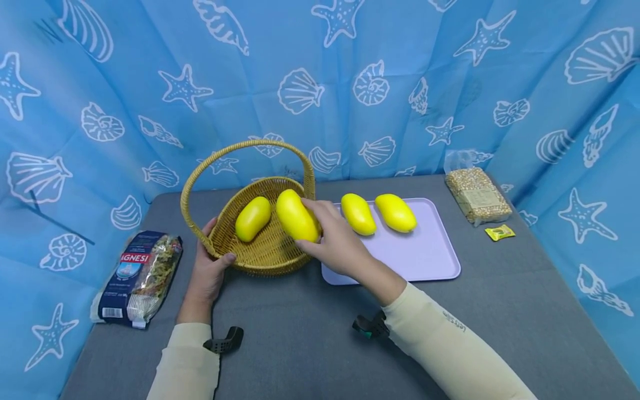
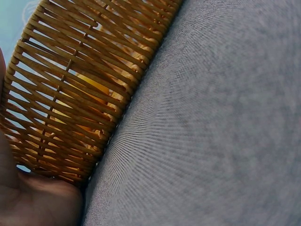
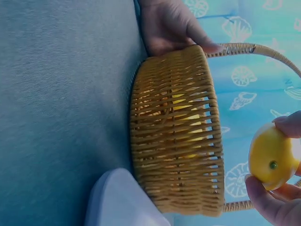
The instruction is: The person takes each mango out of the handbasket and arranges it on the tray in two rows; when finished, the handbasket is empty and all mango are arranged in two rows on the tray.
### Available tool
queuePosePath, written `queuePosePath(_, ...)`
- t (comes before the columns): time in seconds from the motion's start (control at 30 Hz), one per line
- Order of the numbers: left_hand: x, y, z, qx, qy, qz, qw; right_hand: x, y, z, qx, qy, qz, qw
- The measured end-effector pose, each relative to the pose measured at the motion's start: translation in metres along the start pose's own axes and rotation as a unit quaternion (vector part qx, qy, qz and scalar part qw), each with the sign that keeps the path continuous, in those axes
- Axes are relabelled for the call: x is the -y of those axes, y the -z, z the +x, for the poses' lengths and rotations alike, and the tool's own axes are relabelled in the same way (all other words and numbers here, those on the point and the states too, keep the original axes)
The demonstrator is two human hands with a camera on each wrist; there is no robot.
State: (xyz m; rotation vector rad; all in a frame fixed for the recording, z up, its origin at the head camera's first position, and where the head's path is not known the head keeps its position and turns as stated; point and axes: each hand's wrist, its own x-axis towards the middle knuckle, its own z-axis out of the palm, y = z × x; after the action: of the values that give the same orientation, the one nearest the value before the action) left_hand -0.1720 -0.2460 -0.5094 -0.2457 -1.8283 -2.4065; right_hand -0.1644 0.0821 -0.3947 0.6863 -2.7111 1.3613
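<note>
A wicker basket with a tall arched handle stands left of centre. My left hand grips its left side, the thumb at the rim near the foot of the handle. In the right hand is a yellow mango, pinched between thumb and fingers above the basket's right part. Another mango lies inside the basket. The right wrist view shows the held mango clear of the basket wall. Two more mangoes, one on the left and one on the right, rest on a lilac tray.
A bag of Agnesi pasta lies at the table's left. At the back right are a clear pack of beige grains and a small yellow wrapped packet. A blue shell-patterned curtain surrounds the grey table.
</note>
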Motion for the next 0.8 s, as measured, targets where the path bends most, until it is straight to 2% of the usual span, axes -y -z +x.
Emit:
queuePosePath(0.23, 0.0, 0.0, -0.001, 0.0, -0.001, 0.0, 1.0, -0.009, 0.01, -0.027, -0.008, -0.001, 0.015, 0.9999)
queuePosePath(0.6, 0.001, 0.001, 0.0, 0.002, 0.001, 0.008, 1.0, -0.037, 0.022, -0.063, -0.015, -0.04, -0.007, 0.9991)
queuePosePath(0.8, 0.002, 0.0, 0.0, -0.002, 0.003, 0.008, 1.0, -0.052, 0.025, -0.078, -0.013, -0.046, -0.025, 0.9986)
